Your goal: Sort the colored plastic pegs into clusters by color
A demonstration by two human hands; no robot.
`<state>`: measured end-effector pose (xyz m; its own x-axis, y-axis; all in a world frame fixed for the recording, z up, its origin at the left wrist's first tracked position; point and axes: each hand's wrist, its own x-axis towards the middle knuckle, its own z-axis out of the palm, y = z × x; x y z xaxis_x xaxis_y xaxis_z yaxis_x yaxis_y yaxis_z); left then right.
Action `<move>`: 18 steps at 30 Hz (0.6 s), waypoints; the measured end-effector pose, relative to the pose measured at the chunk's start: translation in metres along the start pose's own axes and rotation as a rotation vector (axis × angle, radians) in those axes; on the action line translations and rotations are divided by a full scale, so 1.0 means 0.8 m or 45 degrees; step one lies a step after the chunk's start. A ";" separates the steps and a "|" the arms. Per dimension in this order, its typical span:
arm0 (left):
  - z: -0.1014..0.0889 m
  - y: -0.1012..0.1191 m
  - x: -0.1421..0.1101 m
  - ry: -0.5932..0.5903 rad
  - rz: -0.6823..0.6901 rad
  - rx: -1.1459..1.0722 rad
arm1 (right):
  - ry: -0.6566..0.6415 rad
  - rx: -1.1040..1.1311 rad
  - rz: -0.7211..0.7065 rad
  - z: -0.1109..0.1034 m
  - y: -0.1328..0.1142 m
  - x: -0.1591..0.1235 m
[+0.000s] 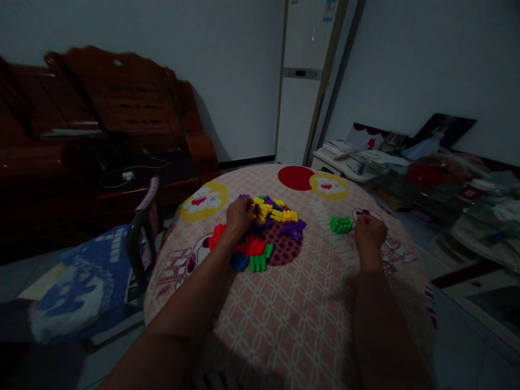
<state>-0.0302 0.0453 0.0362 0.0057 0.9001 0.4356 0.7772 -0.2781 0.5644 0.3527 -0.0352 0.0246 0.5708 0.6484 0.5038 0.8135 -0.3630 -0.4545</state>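
My left hand reaches into the left side of a pile of plastic building blocks. Its fingers curl down among yellow blocks and purple ones, and what they grip is hidden. Close to that forearm lie red blocks, a blue block and a green block. Purple blocks sit at the pile's right edge. On the right, my right hand is closed like a fist just above the cloth; anything inside cannot be made out. Just left of it rests a cluster of green blocks, apart from the pile.
A patterned cloth covers the round table. To the left stands a chair with a blue cloth, before a wooden bench. A cluttered glass-topped cabinet is at right. A tall white air conditioner stands behind.
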 end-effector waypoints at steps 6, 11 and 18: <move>-0.009 -0.047 0.016 -0.052 -0.158 0.198 | -0.002 0.027 0.000 0.004 0.001 0.001; 0.004 -0.050 0.015 -0.229 -0.129 0.228 | -0.009 0.051 0.001 0.004 -0.001 0.001; 0.003 -0.041 0.011 -0.208 -0.124 0.029 | 0.007 0.093 0.014 0.003 -0.004 -0.001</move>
<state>-0.0541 0.0633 0.0200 0.0301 0.9654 0.2591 0.7931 -0.1808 0.5817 0.3493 -0.0332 0.0236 0.5804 0.6408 0.5025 0.7970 -0.3200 -0.5123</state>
